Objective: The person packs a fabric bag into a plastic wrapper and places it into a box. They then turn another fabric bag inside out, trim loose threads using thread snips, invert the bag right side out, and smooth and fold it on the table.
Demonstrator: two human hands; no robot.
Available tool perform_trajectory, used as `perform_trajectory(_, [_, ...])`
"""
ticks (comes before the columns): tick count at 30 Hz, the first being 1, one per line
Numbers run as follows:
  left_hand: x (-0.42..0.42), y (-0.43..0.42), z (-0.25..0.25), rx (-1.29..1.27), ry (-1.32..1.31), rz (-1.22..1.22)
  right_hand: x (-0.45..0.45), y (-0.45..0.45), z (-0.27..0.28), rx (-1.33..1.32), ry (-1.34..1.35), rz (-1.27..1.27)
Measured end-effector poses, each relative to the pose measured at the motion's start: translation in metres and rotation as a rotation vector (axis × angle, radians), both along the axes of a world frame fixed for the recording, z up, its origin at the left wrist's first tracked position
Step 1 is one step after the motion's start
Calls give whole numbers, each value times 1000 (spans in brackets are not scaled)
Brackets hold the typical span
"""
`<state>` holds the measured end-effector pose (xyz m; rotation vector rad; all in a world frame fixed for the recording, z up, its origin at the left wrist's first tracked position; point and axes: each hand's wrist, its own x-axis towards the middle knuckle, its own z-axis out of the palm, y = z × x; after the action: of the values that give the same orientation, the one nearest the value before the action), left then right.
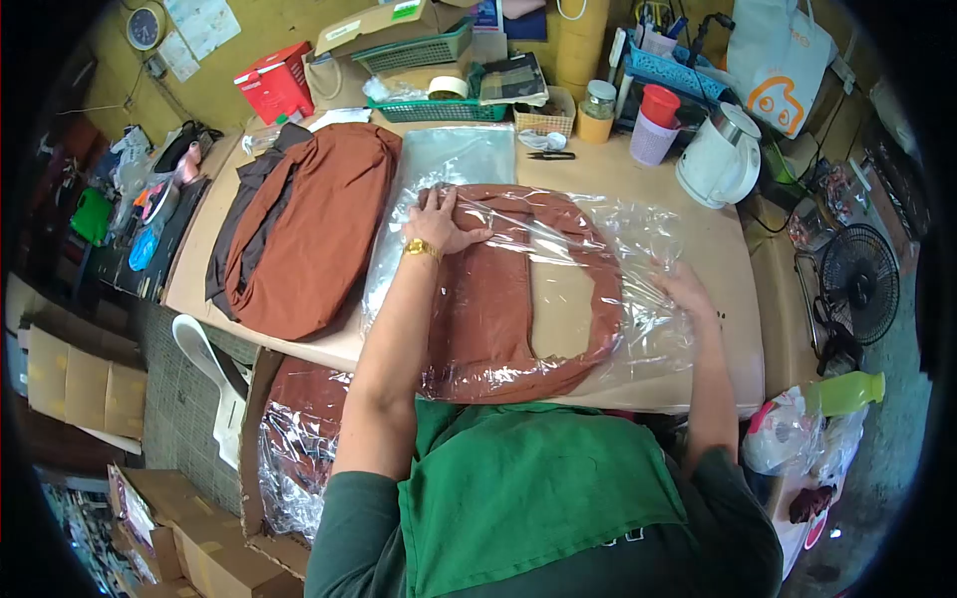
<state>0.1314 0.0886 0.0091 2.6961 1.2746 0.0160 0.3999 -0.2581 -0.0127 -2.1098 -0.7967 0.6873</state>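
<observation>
A yellowish wall [214,68] stands behind a tan-topped bench [726,324], with a clock [146,28] and papers up on it at the left. Nearest is a green cloth [538,498] draped over the person's dark green shirt [354,533]. To its left, below the bench edge, an open cardboard box [253,468] contains brown fabric in shiny clear film.

On the bench in front of the person lies a flat, folded brown garment [478,299] in a clear bag [653,344], with a tan opening showing toward its right side. The left hand [439,224], with a gold watch [421,247] at its wrist, is open, fingers spread on the upper left of the bagged garment. The right hand [683,287] is at the bag's loose right end, fingers bent against the film; whether they pinch it I cannot tell.

Just left lies a brown pile [309,234] with dark fabric [231,239] along its left edge. Beyond the bagged garment are a sheet of clear plastic [464,154] and a black pen [551,155]; to the right stand a white kettle [716,159], a red cup [660,103] in a lilac one, and a jar [596,115]. Farther back sit a green basket [436,110] and a red box [274,85].
</observation>
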Motion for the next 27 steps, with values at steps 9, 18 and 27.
perform_trajectory(9, [-43,-34,-14,-502,-1153,56,-53,91,296,1298,380,78])
perform_trajectory(18, [-32,-96,-72,-1404,-1467,59,-47,238,311,1109,302,169])
perform_trajectory(27, [-148,-64,52,-963,-1478,0,63,96,303,1031,-114,19])
